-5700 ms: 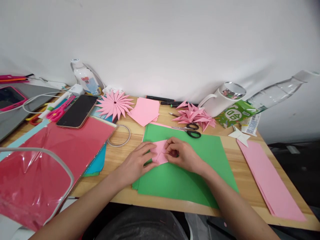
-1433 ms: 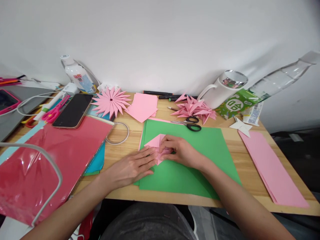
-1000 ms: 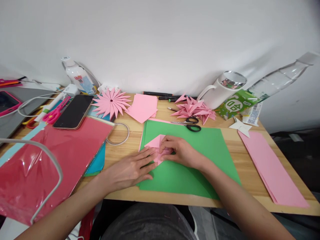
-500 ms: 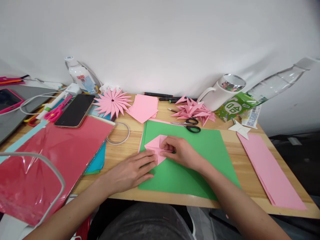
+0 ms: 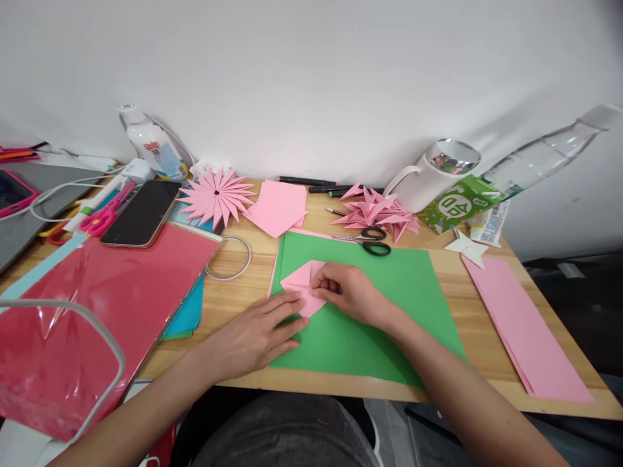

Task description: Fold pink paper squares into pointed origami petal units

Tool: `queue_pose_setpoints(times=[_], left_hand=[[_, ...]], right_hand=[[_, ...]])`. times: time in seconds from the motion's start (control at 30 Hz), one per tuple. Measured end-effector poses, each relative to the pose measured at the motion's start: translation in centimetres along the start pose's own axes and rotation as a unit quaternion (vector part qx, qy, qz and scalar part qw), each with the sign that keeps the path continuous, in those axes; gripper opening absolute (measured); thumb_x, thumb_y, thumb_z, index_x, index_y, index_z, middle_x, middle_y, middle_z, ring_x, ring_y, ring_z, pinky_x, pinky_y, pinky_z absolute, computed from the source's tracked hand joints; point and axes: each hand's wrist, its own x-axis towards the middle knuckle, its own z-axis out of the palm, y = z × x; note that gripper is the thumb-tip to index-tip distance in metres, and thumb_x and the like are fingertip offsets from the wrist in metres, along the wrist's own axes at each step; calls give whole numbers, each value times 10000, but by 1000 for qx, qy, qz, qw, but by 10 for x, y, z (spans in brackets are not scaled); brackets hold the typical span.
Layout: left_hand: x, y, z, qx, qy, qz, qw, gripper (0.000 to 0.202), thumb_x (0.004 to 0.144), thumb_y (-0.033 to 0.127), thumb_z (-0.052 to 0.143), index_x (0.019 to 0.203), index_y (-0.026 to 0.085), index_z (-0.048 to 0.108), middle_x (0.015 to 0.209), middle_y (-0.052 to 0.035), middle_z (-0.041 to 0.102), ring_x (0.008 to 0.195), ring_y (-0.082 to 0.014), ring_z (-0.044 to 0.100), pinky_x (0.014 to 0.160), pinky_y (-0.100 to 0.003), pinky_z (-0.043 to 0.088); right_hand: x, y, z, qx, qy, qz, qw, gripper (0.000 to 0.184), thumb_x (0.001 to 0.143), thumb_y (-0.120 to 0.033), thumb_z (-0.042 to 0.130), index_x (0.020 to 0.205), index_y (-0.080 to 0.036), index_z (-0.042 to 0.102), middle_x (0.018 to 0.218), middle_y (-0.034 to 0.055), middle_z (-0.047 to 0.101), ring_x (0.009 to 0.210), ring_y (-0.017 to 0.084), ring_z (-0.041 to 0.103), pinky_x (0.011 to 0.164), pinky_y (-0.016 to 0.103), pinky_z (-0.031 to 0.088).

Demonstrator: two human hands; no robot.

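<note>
Paper (image 5: 298,280), pink, folded: on green sheets (image 5: 370,337), L of their ctr, approx. in front of wearer. Creases vis.; outline angular, pt. of R side hidden under fingers.

L hand (image 5: 256,334): palm down, fingers extended & slightly spread, released; tips rest on paper's lower L part, thumb off it. R hand (image 5: 348,292): fingers curled, thumb & index tips close tog. at paper's R side; can't tell if a flap is grasped betw. them or just pressed.

Surroundings: black scissors (image 5: 363,240) at far edge of green sheets, handles to R. Beyond: heap of pink folded pcs (image 5: 374,213), pink squares (image 5: 276,206) in loose stack, pens (image 5: 307,181) near wall. Pink star (image 5: 224,201), many-pointed, L of squares. Tape ring (image 5: 250,258) flat on table (image 5: 233,311), next to red pack (image 5: 111,298); phone (image 5: 141,214) at pack's far edge.

R side: mug (image 5: 423,185), green box (image 5: 455,206), clear bottle (image 5: 549,152) tog. near wall; white star (image 5: 466,246) overlaps far end of pink strips (image 5: 528,327).
</note>
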Motion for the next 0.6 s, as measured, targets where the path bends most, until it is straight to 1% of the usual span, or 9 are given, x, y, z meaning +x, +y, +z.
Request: queue_pose_setpoints(times=[0.17, 0.27, 0.33, 0.4, 0.53, 0.6], left_hand=[[-2, -1, 2, -18, -3, -6, 1000, 320, 906, 281, 466, 1174, 133, 557, 1261, -134, 555, 1265, -242, 428, 1018, -409, 440], [-3, -2, 2, -32, -16, -13, 999, 369, 916, 295, 446, 1248, 141, 492, 1282, -123, 544, 1274, -224, 419, 1042, -407, 411], [-4, -2, 1, -39, -24, -35, 998, 427, 918, 325, 437, 1295, 125, 432, 1308, -133, 522, 1269, -213, 424, 1043, -389, 409], [-4, -2, 0, -40, -34, -47, 998, 448, 919, 344, 428, 1305, 116, 413, 1318, -136, 512, 1266, -207, 425, 1040, -373, 410], [0, -1, 1, -17, -40, -6, 999, 398, 912, 342, 442, 1241, 122, 489, 1266, -120, 556, 1261, -238, 422, 1028, -407, 412], [2, -1, 1, -5, -34, -7, 999, 374, 897, 359, 468, 1176, 122, 542, 1238, -124, 572, 1236, -256, 444, 996, -424, 437]], right_hand=[[0, 0, 0, 7, -2, 5, 1000, 69, 765, -99, 589, 759, -168, 598, 669, -25, 544, 565, 83, 446, 536, 199, 348], [0, 1, 0, 12, -4, 10, 1000, 70, 759, -98, 596, 751, -168, 595, 662, -28, 543, 558, 80, 443, 532, 196, 348], [0, 1, 1, 11, -3, 12, 1000, 73, 757, -97, 598, 743, -169, 590, 655, -30, 541, 555, 79, 443, 529, 195, 346], [0, 2, 1, 11, -2, 10, 1000, 71, 759, -102, 600, 743, -170, 588, 652, -32, 539, 554, 79, 443, 528, 195, 345], [0, 3, 1, 11, 1, 6, 1000, 71, 762, -105, 606, 746, -171, 586, 651, -32, 534, 555, 81, 440, 530, 196, 345], [0, 3, 1, 10, 2, 2, 1000, 75, 767, -105, 605, 742, -171, 581, 648, -32, 530, 557, 82, 439, 534, 197, 345]])
